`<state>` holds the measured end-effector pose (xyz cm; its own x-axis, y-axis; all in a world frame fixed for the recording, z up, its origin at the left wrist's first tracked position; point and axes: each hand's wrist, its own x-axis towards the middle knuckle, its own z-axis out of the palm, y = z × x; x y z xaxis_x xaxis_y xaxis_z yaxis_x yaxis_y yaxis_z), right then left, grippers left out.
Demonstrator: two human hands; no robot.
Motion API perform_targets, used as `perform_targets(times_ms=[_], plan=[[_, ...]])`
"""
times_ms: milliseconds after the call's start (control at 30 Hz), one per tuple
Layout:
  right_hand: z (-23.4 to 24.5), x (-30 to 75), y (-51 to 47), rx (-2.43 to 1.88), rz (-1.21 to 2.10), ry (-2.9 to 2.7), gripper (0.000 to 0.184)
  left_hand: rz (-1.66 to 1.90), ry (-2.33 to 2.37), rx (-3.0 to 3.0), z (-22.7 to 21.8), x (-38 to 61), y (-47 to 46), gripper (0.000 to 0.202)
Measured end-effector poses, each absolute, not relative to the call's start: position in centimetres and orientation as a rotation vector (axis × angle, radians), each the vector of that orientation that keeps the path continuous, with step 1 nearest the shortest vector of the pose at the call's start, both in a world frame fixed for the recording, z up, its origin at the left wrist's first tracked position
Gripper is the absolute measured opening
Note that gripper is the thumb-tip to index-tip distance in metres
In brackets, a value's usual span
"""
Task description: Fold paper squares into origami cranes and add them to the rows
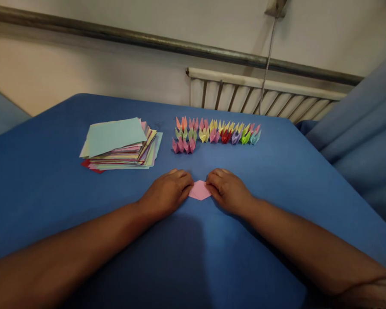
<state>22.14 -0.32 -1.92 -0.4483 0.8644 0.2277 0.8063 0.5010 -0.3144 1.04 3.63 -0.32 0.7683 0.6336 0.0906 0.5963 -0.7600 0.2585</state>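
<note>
A small piece of folded pink paper (200,190) lies on the blue table surface, its outline many-sided with a point toward me. My left hand (169,191) pinches its left edge between thumb and fingers. On the opposite side, my right hand (228,189) grips the right edge in the same way. Both hands rest low on the table, and their fingers cover the paper's two ends. Beyond them stand several rows of folded paper cranes (214,136) in pink, yellow, red, purple, green and light blue.
To the left is a thick, uneven stack of coloured paper sheets (119,139), light blue on top. The blue-covered table (51,193) reaches back to a wall with a radiator (231,92) and a metal pipe (148,40). A blue curtain (366,120) hangs at the right.
</note>
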Motion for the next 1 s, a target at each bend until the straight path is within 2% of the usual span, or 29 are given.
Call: perform_targets(times_ms=[300, 567, 667, 867, 1000], plan=[[-1.9, 22.2, -0.4, -1.62, 0.109, -2.339, 0.015, 0.139, 0.896, 2.784, 0.2, 0.6, 3.1, 0.017], [-1.9, 21.9, -0.2, -1.62, 0.122, -2.354, 0.018, 0.195, 1.09, 2.638, 0.5, 1.2, 3.2, 0.013], [-1.9, 21.4, 0.0, -1.587, 0.223, -2.322, 0.023, 0.233, 1.178, 2.631, 0.2, 1.7, 3.1, 0.018], [-1.1, 20.8, 0.9, -1.729, 0.551, -2.16, 0.016, 0.302, 1.261, 2.446, -0.6, 1.6, 3.4, 0.023], [-0.8, 20.5, 1.6, -1.814, 0.758, -2.072, 0.014, 0.241, 1.148, 2.516, 0.2, 2.2, 4.4, 0.027]])
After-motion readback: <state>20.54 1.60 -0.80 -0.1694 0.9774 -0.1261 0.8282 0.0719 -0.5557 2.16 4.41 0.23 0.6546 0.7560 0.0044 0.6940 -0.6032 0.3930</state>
